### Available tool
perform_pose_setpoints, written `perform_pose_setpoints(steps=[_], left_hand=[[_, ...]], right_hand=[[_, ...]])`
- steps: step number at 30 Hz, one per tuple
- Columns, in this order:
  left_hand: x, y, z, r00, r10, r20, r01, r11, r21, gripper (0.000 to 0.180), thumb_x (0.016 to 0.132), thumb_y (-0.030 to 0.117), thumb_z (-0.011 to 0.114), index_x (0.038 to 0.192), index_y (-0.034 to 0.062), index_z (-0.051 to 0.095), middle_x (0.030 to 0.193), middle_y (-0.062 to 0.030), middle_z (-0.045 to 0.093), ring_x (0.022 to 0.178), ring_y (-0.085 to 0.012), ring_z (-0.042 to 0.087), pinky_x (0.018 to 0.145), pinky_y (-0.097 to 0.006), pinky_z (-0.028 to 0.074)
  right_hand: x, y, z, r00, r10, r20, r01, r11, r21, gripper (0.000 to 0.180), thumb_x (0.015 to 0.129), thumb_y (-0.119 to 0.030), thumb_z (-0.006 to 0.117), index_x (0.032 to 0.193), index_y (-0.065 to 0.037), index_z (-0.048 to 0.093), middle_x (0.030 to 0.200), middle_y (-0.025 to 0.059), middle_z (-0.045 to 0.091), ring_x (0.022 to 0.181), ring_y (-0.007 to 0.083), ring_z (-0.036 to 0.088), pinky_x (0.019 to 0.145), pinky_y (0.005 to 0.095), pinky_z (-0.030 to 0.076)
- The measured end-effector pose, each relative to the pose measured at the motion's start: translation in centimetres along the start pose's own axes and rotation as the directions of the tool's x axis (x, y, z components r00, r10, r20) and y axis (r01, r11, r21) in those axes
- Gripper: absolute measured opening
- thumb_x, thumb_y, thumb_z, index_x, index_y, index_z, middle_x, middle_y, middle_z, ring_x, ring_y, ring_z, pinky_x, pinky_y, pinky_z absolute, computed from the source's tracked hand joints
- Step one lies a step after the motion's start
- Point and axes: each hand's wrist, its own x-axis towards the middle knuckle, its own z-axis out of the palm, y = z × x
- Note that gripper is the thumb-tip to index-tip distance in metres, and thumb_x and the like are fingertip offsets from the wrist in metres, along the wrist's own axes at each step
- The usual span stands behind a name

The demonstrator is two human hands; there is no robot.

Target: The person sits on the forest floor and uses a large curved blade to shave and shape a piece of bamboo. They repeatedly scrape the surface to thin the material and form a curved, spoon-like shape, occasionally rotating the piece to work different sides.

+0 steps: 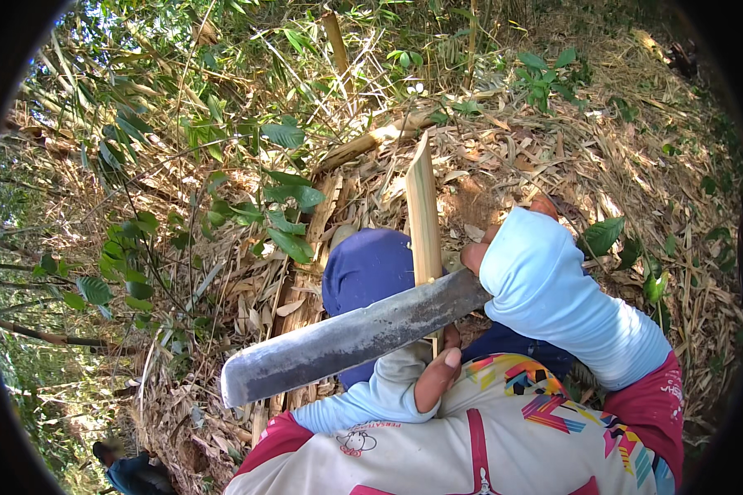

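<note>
My right hand is closed on a machete, its handle hidden under the light blue sleeve. The long, worn grey blade of the machete reaches leftward in front of me. A split bamboo piece stands nearly upright, its top cut to a slanted point. The blade crosses over its lower part; whether it bites into the bamboo I cannot tell. Below the blade, my left hand grips the thin lower end of the bamboo close to my body, thumb showing and other fingers mostly hidden.
My bent knee in dark blue cloth is just behind the blade. Dry leaves cover the ground, with a fallen bamboo length lying ahead. Leafy green stems rise at the left. Another person is at the far lower left.
</note>
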Motion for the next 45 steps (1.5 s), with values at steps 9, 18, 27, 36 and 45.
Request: perform_pose_setpoints(steps=[9, 18, 27, 36, 45], left_hand=[[0.8, -1.4, -0.6, 0.941, 0.309, 0.140, -0.320, 0.946, 0.059, 0.062, 0.089, -0.002, 0.050, 0.139, 0.0179, 0.020, 0.088, -0.0099, 0.049, 0.051, -0.0105, 0.048, 0.046, -0.024, 0.043], [0.6, -1.4, 0.0, 0.939, 0.327, 0.106, -0.332, 0.943, 0.031, 0.060, 0.088, -0.004, 0.049, 0.137, 0.0184, 0.024, 0.087, -0.0096, 0.049, 0.052, -0.0104, 0.048, 0.046, -0.024, 0.042], [0.5, -1.3, -0.2, 0.930, 0.329, 0.164, -0.332, 0.943, -0.007, 0.061, 0.088, -0.006, 0.048, 0.138, 0.0178, 0.022, 0.085, -0.0112, 0.049, 0.054, -0.0119, 0.048, 0.048, -0.026, 0.043], [0.4, -0.8, 0.0, 0.961, 0.253, 0.114, -0.243, 0.966, -0.091, 0.063, 0.089, -0.002, 0.049, 0.138, 0.0261, 0.020, 0.085, -0.0098, 0.047, 0.052, -0.0131, 0.046, 0.049, -0.030, 0.045], [0.5, -0.6, 0.4, 0.973, 0.216, 0.084, -0.194, 0.956, -0.220, 0.058, 0.092, 0.001, 0.052, 0.140, 0.0147, 0.023, 0.087, -0.0098, 0.049, 0.057, -0.0111, 0.048, 0.054, -0.026, 0.044]], right_hand=[[2.9, 0.9, -3.6, 0.942, 0.196, 0.272, -0.197, 0.980, -0.027, 0.026, 0.080, -0.029, 0.059, 0.105, -0.022, 0.065, 0.086, 0.0038, 0.069, 0.083, 0.0285, 0.068, 0.073, 0.0475, 0.048], [5.8, 3.3, -5.3, 0.844, 0.315, 0.435, -0.333, 0.942, -0.037, 0.024, 0.083, -0.020, 0.063, 0.106, -0.014, 0.064, 0.087, 0.0099, 0.068, 0.084, 0.0317, 0.067, 0.068, 0.0442, 0.053], [4.1, 9.9, -2.9, 0.741, 0.663, -0.108, -0.538, 0.682, 0.495, 0.018, 0.080, -0.007, 0.067, 0.099, -0.005, 0.066, 0.069, 0.0096, 0.061, 0.056, 0.0143, 0.054, 0.052, 0.0321, 0.044], [-0.4, 7.6, 9.2, 0.717, 0.624, 0.311, -0.468, 0.100, 0.878, 0.027, 0.080, -0.009, 0.070, 0.105, -0.006, 0.062, 0.068, -0.0009, 0.052, 0.059, 0.0097, 0.051, 0.052, 0.0285, 0.044], [-6.1, 0.7, 15.5, 0.606, 0.277, 0.746, -0.402, -0.703, 0.587, 0.035, 0.082, -0.018, 0.068, 0.111, -0.002, 0.055, 0.073, -0.0003, 0.047, 0.059, 0.0098, 0.047, 0.055, 0.0286, 0.046]])
